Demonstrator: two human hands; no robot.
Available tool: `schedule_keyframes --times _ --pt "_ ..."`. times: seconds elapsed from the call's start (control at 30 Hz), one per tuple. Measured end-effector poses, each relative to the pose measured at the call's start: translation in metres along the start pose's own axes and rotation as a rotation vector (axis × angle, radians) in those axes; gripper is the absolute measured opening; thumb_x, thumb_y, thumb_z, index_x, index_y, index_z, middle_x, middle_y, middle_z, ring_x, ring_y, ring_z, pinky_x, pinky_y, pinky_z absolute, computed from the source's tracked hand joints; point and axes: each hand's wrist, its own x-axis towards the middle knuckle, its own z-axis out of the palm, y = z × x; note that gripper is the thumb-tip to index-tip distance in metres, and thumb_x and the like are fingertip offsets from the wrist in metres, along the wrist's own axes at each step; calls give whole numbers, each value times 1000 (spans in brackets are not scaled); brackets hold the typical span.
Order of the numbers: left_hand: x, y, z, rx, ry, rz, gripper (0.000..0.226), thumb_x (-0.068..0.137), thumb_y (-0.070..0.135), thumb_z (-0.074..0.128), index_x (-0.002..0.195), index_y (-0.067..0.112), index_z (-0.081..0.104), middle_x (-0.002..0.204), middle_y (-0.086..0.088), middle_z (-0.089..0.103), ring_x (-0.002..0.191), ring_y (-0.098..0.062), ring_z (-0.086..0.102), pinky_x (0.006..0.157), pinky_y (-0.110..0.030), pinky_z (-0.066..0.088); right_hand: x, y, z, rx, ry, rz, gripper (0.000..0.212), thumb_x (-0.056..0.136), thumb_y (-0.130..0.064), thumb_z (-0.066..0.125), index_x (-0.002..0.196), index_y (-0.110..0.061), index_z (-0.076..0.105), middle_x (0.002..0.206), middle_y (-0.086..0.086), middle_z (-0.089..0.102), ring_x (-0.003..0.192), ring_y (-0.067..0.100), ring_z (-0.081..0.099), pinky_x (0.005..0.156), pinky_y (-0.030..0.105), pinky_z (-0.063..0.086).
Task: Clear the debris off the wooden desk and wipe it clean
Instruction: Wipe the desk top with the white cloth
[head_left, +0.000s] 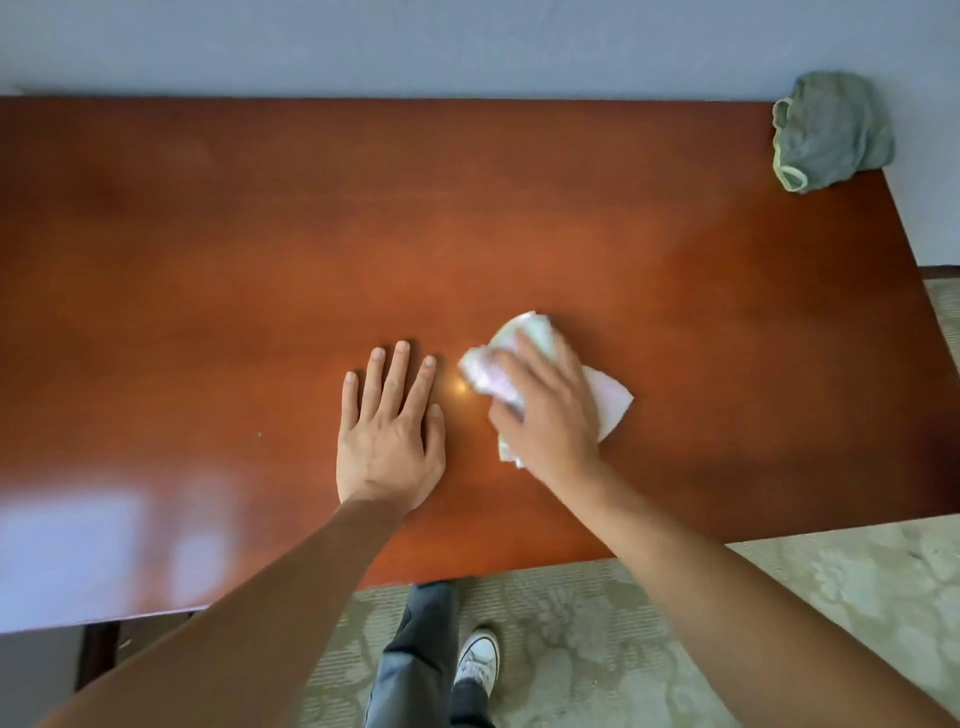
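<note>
Desk (519, 218): broad reddish-brown wooden top, glossy, rectangular, set against a pale wall; window glare at the near left corner.
Wiping cloth (524, 332): pale, soft, crumpled, with a flat corner sticking out; on the desk near the middle of its front edge.
Right hand (545, 410): on top of the cloth, fingers curled over it, pressing it to the wood.
Left hand (387, 431): just left of the cloth, palm flat on the desk, fingers straight and spread, holding nothing.
Green cloth (831, 130): bunched, at the desk's far right corner.
Progress: judged late; no large debris visible, one tiny speck (260, 434) left of the left hand; wiping under way, far half possibly undone.
</note>
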Motion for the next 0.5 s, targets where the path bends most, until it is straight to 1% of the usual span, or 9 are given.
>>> schedule_keyframes --times 0.07,0.1,0.13,0.23,0.27,0.3,0.37,0.43,0.5 --pt "-1 -1 0 -11 5 5 60 103 37 33 162 27 34 172 -1 20 161 -24 9 129 -52 9 -11 1 -6 -4 -128 -283 41 85 -21 70 126 -22 70 145 -2 60 140 35 45 116 41 37" --pt "-1 -2 0 -18 9 4 59 103 37 34 161 27 35 172 -1 21 161 -25 9 129 -52 9 -7 13 -12 -27 -154 -339 40 88 -25 70 128 -24 69 148 -4 58 141 32 44 117 41 37" --pt "-1 -2 0 -23 16 0 58 104 37 34 161 27 36 172 -1 22 160 -25 10 129 -52 10 -1 24 -17 -43 -146 -312 40 91 -27 70 131 -27 69 149 -6 57 142 31 44 117 41 39" --pt "0 -1 0 -22 24 1 57 105 39 32 161 28 37 171 -1 23 160 -25 10 129 -52 10 5 26 -14 -56 -7 85 42 91 -25 68 133 -26 66 149 -4 56 139 36 46 112 46 43" --pt "0 -1 0 -22 21 0 57 105 39 32 161 28 36 171 -1 22 160 -25 10 129 -52 10 -1 13 -7 -57 37 133 42 91 -25 67 133 -24 67 149 -1 57 139 38 45 113 47 42" --pt "0 -1 0 -20 16 0 58 104 39 31 161 28 36 172 -1 21 161 -25 9 129 -52 10 -9 0 0 -39 33 87 42 91 -26 66 133 -22 67 149 0 57 140 40 44 116 48 40" --pt "-1 -3 0 -12 -4 13 61 103 41 28 162 28 32 173 -1 17 161 -24 5 129 -51 8 -29 -15 2 10 -91 -154 42 95 -29 64 136 -20 67 151 0 56 144 38 42 120 45 36" --pt "-2 -4 0 -15 -8 18 63 102 42 25 163 28 31 173 0 16 161 -23 4 130 -51 7 -36 -2 -10 -18 -171 -360 41 99 -35 64 138 -23 66 153 -3 55 145 33 44 119 40 38" --pt "0 -2 0 -24 5 5 61 102 40 27 162 28 34 172 -1 18 161 -24 7 129 -51 7 -28 26 -22 -41 -138 -279 40 96 -32 68 135 -26 68 150 -6 57 143 30 48 113 42 45"
